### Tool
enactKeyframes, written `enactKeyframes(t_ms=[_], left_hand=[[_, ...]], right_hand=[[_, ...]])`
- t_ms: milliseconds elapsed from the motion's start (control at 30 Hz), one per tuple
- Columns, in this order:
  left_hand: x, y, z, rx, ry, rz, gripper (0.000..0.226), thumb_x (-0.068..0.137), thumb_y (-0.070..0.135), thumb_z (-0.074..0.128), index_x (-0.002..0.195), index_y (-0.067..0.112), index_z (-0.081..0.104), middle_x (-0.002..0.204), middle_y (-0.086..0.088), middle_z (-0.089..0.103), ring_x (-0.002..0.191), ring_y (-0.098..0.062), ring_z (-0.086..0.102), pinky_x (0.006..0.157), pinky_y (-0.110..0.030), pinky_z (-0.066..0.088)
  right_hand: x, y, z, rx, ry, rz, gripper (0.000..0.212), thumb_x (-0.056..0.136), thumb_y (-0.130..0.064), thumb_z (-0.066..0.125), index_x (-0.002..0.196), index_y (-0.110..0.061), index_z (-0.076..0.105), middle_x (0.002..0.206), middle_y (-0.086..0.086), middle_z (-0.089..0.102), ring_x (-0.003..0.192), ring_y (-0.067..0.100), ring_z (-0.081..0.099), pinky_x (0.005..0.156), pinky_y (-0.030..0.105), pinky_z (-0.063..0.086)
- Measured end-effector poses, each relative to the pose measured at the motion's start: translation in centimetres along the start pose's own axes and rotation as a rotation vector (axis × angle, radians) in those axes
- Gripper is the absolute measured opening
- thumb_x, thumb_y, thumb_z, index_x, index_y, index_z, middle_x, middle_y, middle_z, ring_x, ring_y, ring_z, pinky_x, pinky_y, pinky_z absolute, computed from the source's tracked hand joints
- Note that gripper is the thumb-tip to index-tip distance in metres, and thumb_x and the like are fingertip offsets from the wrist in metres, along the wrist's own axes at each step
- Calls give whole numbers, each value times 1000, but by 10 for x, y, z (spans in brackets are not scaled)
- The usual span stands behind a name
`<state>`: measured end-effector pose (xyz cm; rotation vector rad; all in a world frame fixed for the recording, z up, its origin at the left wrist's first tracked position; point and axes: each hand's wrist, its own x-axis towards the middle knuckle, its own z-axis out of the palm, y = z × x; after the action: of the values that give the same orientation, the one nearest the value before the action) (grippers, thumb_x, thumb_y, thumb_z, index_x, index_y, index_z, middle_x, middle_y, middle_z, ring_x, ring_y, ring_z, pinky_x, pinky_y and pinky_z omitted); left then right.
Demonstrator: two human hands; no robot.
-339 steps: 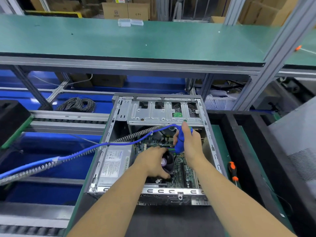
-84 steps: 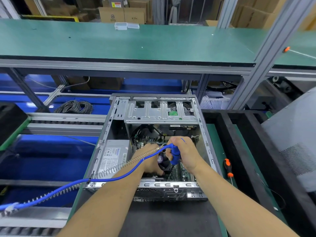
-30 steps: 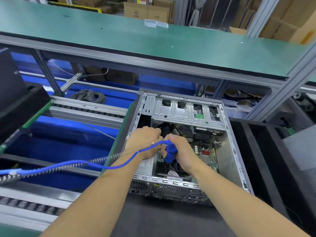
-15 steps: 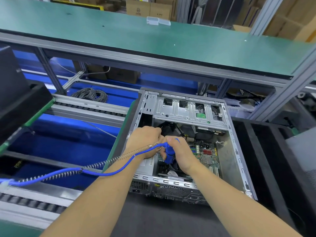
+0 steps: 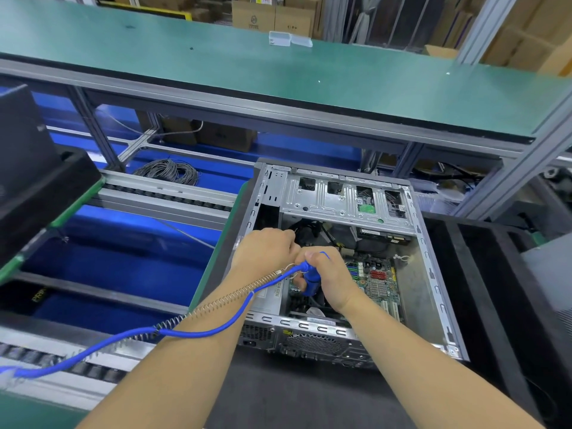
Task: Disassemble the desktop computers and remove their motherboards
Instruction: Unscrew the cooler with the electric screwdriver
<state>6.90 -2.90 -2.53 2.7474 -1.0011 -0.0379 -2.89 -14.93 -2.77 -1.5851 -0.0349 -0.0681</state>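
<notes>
At nine o'clock a black block [image 5: 37, 181] sits on a green-edged ledge above a blue conveyor bed [image 5: 117, 261] with grey roller rails [image 5: 161, 196]. A coil of grey cable [image 5: 168, 171] lies at ten o'clock on the blue surface. From eight o'clock a blue hose [image 5: 130, 335] with a metal spring coil [image 5: 235, 295] rises across the left forearm to the tool. The left hand [image 5: 266, 252] is curled inside the open desktop case [image 5: 433, 298], near centre; what its fingers hold cannot be told (they are hidden). Touching it on its right, the right hand [image 5: 331, 280] grips a blue powered screwdriver [image 5: 311, 281], pointed down into the case. The green motherboard [image 5: 377, 280] lies in the case floor at three o'clock of the hands, below the silver drive cage [image 5: 340, 199]. The case rests on a dark mat [image 5: 294, 397]. At twelve o'clock a long green shelf [image 5: 216, 63] on aluminium framing [image 5: 526, 168] carries a small clear box [image 5: 289, 38]; cardboard cartons [image 5: 272, 17] stand behind.
</notes>
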Motion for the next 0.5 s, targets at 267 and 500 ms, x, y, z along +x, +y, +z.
enactKeyframes(t_ms=[267,500], left_hand=[[-3,-1,2,-12,4,-7,29,97,33,39,70,23,39,68,2,52,59,-16,49,53,-32,37],[0,-2,4,-23,4,-18,25,93,35,43,71,24,41,67,4,52,60,-15,50,51,-32,39]], right_hand=[[4,9,-7,73,44,102,63,82,-62,52,74,1,52,58,13,55,55,24,48,61,34,47],[8,17,-13,90,51,130,62,88,-73,47,68,-17,63,62,15,59,60,27,51,72,38,44]])
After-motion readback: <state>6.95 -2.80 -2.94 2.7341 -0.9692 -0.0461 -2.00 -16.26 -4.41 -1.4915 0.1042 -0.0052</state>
